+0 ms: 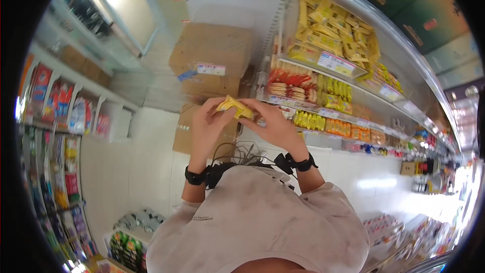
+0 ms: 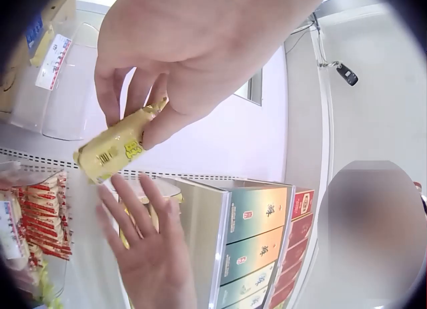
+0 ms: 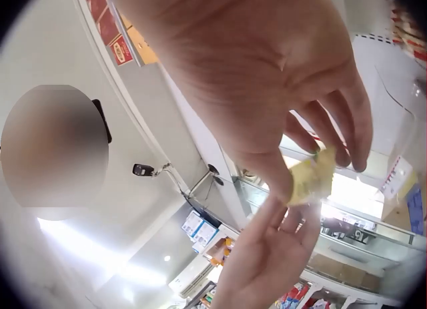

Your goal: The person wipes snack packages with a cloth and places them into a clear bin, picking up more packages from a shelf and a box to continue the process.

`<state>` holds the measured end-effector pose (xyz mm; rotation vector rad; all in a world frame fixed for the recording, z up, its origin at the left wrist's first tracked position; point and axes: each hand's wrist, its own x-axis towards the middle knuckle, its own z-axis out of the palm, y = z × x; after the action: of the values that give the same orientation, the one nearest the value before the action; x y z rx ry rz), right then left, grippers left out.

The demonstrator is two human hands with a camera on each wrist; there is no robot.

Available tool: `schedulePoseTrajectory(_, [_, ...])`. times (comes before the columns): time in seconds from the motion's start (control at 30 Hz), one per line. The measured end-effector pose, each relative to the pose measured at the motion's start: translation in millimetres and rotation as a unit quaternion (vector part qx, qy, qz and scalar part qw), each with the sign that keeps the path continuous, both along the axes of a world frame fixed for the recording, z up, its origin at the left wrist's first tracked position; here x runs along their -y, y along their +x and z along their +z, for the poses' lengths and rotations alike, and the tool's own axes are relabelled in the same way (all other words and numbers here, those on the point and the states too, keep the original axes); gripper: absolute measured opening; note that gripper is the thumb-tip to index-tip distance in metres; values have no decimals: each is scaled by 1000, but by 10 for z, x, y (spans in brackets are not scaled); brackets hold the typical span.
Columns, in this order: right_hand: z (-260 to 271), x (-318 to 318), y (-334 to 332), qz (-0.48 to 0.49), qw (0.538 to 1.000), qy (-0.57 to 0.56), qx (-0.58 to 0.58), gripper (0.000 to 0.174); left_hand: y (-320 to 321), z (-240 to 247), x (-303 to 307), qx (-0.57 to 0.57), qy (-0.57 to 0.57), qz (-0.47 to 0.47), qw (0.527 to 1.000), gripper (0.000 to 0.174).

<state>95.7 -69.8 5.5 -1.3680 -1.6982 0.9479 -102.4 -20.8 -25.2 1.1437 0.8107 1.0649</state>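
A small yellow wrapped packet (image 1: 236, 107) is held in front of the chest. My left hand (image 1: 206, 121) pinches one end of it between thumb and fingers; the left wrist view shows this hand (image 2: 193, 49) above the packet (image 2: 117, 145). My right hand (image 1: 273, 125) is at the other end, its fingers extended and loosely spread. In that same view the right fingertips meet the packet's lower edge, with the right palm (image 2: 157, 262) turned up. The right wrist view has the right thumb beside the packet (image 3: 313, 179) and my left hand (image 3: 267, 255) below it.
Shelves of yellow packets (image 1: 323, 33) and red-and-white snacks (image 1: 293, 88) stand to the right. Cardboard boxes (image 1: 212, 50) are stacked ahead. Another shelf unit with bagged goods (image 1: 60, 96) lines the left side. Green and orange boxes (image 2: 253, 222) stand on a shelf.
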Motion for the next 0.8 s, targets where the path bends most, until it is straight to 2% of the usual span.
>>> schedulePoseTrajectory(0.13, [90, 207, 25, -104, 995, -4, 1, 39, -124, -89, -328, -16, -7, -78, 997, 26])
schedulePoseTrajectory(0.23, [171, 434, 189, -230, 967, 102, 42, 34, -189, -239, -748, 2, -28, -64, 998, 31])
schedulePoseTrajectory(0.3, [258, 546, 451, -293, 931, 183, 121, 35, -169, -435, -1153, -12, -35, -39, 999, 34])
schedulePoseTrajectory(0.33, [309, 585, 604, -321, 907, 222, 160, 35, -160, -564, -1367, -44, 10, -28, 999, 34])
schedulePoseTrajectory(0.43, [560, 641, 922, -409, 864, 265, 128, 37, -97, -1134, -2098, -152, 137, 31, 978, 33])
schedulePoseTrajectory(0.5, [719, 626, 1088, -462, 828, 285, 139, 37, -15, -1543, -2596, -239, 217, 96, 941, 31])
schedulePoseTrajectory(0.6, [939, 505, 1271, -493, 761, 383, 178, 34, 138, -1536, -2894, -466, 274, 100, 835, 26])
schedulePoseTrajectory(0.67, [1000, 431, 1426, -511, 746, 381, 193, 25, 190, -1660, -3118, -533, 291, 43, 793, 25])
schedulePoseTrajectory(0.8, [964, 268, 1608, -512, 749, 363, 212, 20, 244, -1486, -3252, -664, 271, -76, 693, 29])
